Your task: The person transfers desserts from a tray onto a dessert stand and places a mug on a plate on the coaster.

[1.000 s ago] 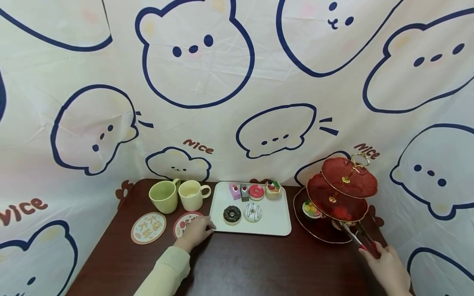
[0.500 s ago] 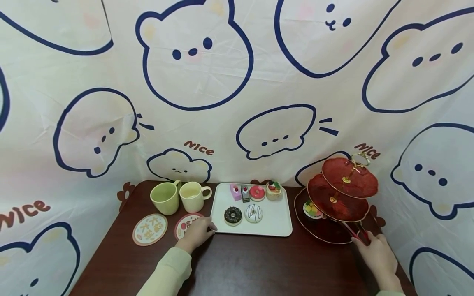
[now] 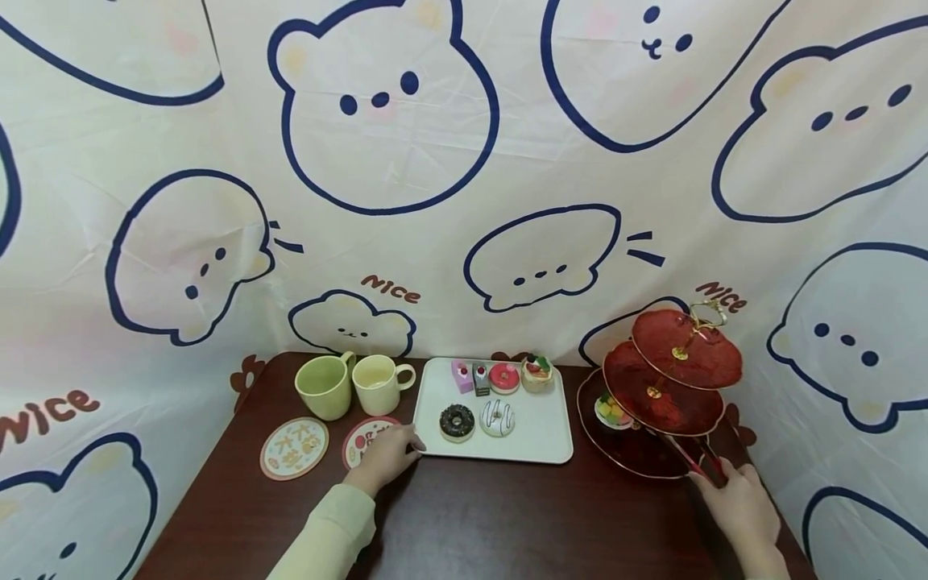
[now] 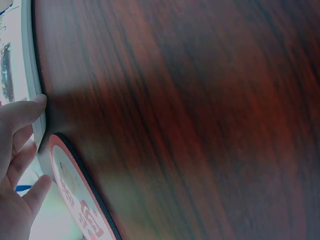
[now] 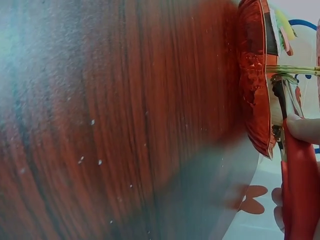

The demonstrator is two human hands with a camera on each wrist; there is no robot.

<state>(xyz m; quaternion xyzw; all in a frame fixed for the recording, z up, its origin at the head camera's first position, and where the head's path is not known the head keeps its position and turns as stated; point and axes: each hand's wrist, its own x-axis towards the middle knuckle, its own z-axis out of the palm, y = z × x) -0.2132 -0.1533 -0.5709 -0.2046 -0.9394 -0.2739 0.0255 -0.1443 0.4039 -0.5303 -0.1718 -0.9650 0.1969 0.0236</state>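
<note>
My left hand is at the near left corner of a white rectangular tray, thumb and finger pinching its rim. In the right wrist view my right hand grips red-handled metal tongs. Their tips reach in over the lowest plate of a red three-tier cake stand. A cream-coloured piece sits close by the tips, partly hidden behind them. On that plate's left side lies a fruit-topped tart. The tray bears a chocolate donut, a white striped donut and several small cakes.
Left of the tray stand a green mug and a cream mug. Before them lie two round coasters, one whole in view, the other partly under my left hand. A printed cloth hangs behind the dark wooden table.
My right hand has moved left with the tongs, closer to the stand. The cream-coloured piece near the tips is now hidden in the head view. My left hand stays at the tray corner.
</note>
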